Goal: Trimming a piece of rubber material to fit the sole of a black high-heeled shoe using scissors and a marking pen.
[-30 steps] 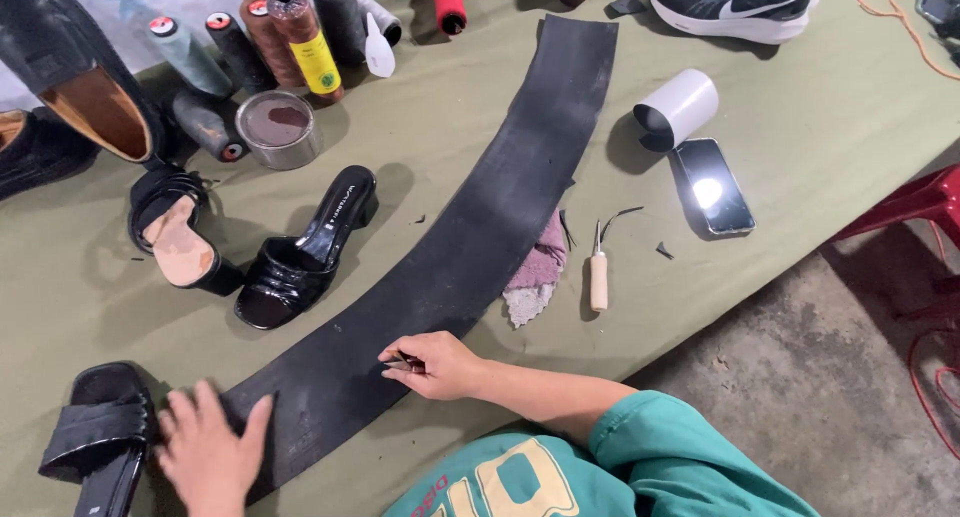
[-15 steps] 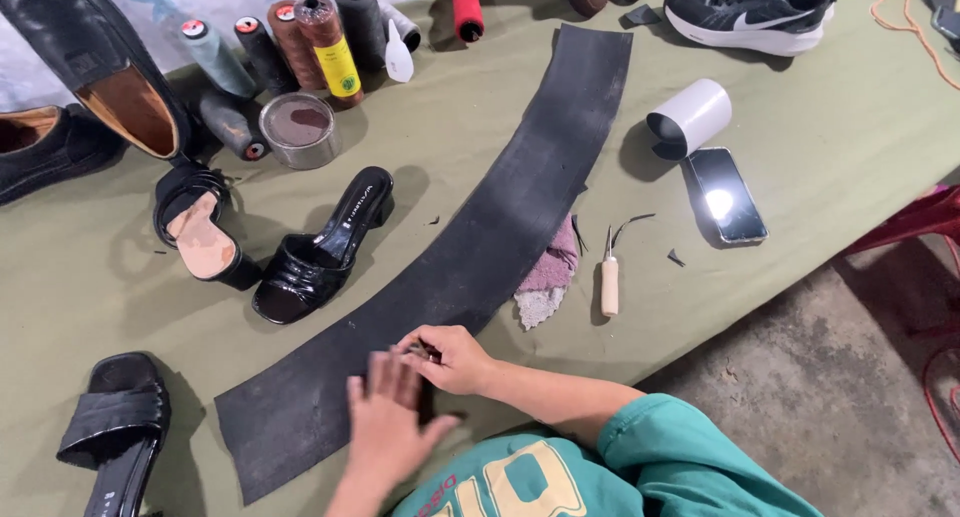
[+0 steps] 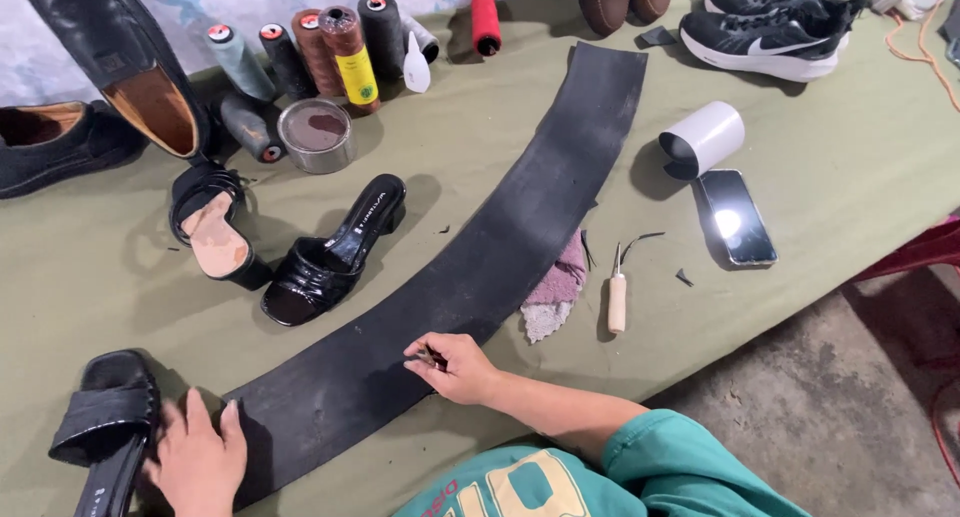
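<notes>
A long curved strip of black rubber (image 3: 470, 277) lies across the olive-covered desk (image 3: 850, 177), running from the near left corner up towards the far middle. The right hand (image 3: 455, 365) rests on the strip's near edge with the fingers pinched shut on a small dark tool (image 3: 432, 356), too small to identify; it looks like a marker or blade tip pressed to the rubber. The left hand (image 3: 198, 459) lies flat and spread open on the strip's near left end, holding nothing, just beside a black slide sandal (image 3: 105, 422).

To do this well, the flat hand should keep the rubber pinned so that it cannot creep, and the pinching hand should work in short, steady strokes, staying clear of the other hand's fingers.

A glossy black heeled mule (image 3: 335, 252) sits touching the strip's far edge, and a second mule (image 3: 215, 232) lies sole-up next to it; either may need pushing aside. A wooden-handled awl (image 3: 617, 292) and a pinkish rag (image 3: 555, 287), partly tucked under the rubber, lie to the right. Beyond are a phone (image 3: 737, 217), a white roll (image 3: 702, 139), a glue tin (image 3: 316, 134), thread cones (image 3: 335, 42), a brown-lined black shoe (image 3: 120, 62) and a black sneaker (image 3: 765, 32).
</notes>
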